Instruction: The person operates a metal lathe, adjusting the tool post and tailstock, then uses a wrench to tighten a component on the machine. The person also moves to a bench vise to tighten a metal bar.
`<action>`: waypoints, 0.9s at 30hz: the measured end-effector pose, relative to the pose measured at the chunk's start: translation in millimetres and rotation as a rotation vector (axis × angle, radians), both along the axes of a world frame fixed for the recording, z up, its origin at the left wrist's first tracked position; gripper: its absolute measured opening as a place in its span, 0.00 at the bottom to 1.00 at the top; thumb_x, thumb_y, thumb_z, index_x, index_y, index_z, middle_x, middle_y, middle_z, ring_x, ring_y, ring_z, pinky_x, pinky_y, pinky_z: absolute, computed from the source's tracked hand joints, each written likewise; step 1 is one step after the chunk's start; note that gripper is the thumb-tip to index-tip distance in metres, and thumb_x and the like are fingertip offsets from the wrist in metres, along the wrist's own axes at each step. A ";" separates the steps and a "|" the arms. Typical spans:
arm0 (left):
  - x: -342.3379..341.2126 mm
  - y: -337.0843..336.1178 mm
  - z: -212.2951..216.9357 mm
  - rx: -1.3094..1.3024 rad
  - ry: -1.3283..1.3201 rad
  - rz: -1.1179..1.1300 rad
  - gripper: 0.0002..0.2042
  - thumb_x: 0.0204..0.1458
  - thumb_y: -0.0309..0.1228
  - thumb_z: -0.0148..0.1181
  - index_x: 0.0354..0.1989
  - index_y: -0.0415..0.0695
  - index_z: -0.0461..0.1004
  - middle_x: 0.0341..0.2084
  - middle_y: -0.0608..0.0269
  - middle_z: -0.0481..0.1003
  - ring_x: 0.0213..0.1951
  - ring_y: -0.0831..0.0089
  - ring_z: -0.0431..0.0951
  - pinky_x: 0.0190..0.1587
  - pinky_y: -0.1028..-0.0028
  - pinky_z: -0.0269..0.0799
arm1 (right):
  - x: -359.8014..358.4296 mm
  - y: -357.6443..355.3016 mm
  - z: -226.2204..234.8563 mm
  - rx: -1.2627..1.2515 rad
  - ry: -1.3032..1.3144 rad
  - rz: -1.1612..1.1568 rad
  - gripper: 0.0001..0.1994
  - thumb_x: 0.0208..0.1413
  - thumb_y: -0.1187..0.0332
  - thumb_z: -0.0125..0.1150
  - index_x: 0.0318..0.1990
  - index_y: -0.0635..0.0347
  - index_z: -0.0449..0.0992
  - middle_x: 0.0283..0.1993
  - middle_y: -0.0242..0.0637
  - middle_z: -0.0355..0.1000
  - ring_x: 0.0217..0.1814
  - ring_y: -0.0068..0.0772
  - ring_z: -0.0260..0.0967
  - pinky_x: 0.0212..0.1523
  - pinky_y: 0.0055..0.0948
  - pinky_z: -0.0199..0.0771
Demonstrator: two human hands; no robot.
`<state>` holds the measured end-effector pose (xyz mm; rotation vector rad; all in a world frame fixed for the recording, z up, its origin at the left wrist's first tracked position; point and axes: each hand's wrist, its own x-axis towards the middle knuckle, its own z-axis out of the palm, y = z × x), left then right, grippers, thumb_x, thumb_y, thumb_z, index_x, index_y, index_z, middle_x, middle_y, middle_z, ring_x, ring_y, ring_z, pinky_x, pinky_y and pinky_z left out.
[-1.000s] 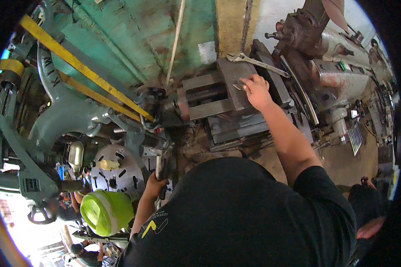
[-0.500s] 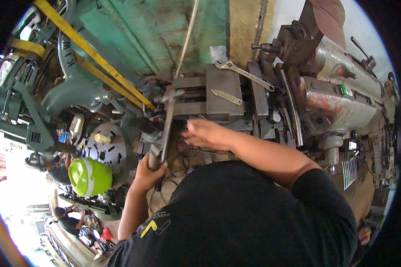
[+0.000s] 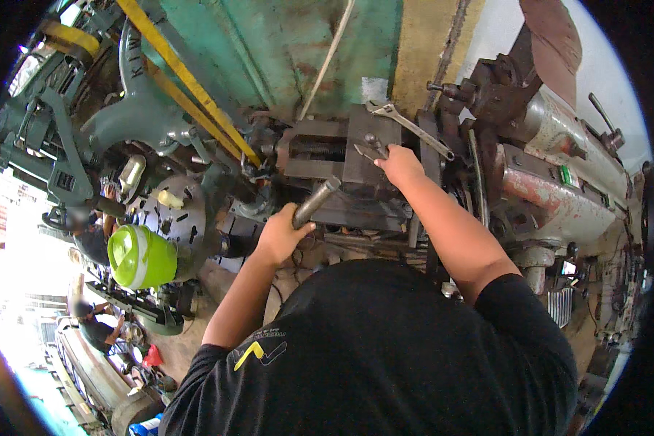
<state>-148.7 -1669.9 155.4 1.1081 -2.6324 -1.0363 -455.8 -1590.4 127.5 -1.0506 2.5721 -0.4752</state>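
Observation:
My left hand is wrapped around a thick round steel bar, which slants up and to the right. It is held in front of a machine vise. My right hand is at the vise's broad flat block. Its fingers close on a dark metal tool with a knobbed end, mostly hidden by the hand. Close to these fingers lies a flat pointed steel piece. Farther back, an adjustable wrench rests slanted across the vise.
A grey machine with a yellow belt stands at the left. Near it, a lime-green bucket sits by a slotted round plate. A worn grey-and-red machine is at the right, with a brown cap above. Other people are at far left.
My right hand has moved right and away from me, onto the vise block. A long rod-like tool with a crosspiece has left the space beside my left hand, which has moved right with the bar.

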 end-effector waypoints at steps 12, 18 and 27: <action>-26.1 -58.4 -19.4 -0.233 0.145 -0.155 0.22 0.50 0.34 0.65 0.53 0.42 0.69 0.42 0.45 0.75 0.44 0.45 0.76 0.46 0.56 0.71 | 5.7 -23.6 -13.2 0.162 0.032 -0.050 0.20 0.54 0.59 0.67 0.50 0.61 0.73 0.53 0.49 0.72 0.56 0.47 0.72 0.52 0.44 0.75; -52.9 -72.1 -13.1 -0.451 0.034 -0.142 0.23 0.49 0.35 0.65 0.55 0.48 0.69 0.36 0.51 0.73 0.40 0.50 0.77 0.44 0.58 0.73 | 13.0 -7.7 -6.7 -0.072 0.016 -0.067 0.20 0.52 0.62 0.69 0.45 0.67 0.74 0.41 0.50 0.76 0.46 0.47 0.76 0.44 0.43 0.76; -82.1 -102.8 3.8 -0.478 0.268 -0.277 0.26 0.48 0.35 0.67 0.57 0.52 0.70 0.33 0.55 0.72 0.38 0.52 0.76 0.42 0.58 0.72 | 29.0 21.6 -9.2 -0.474 -0.608 -0.233 0.12 0.53 0.70 0.67 0.39 0.67 0.72 0.30 0.36 0.73 0.25 0.27 0.71 0.27 0.29 0.73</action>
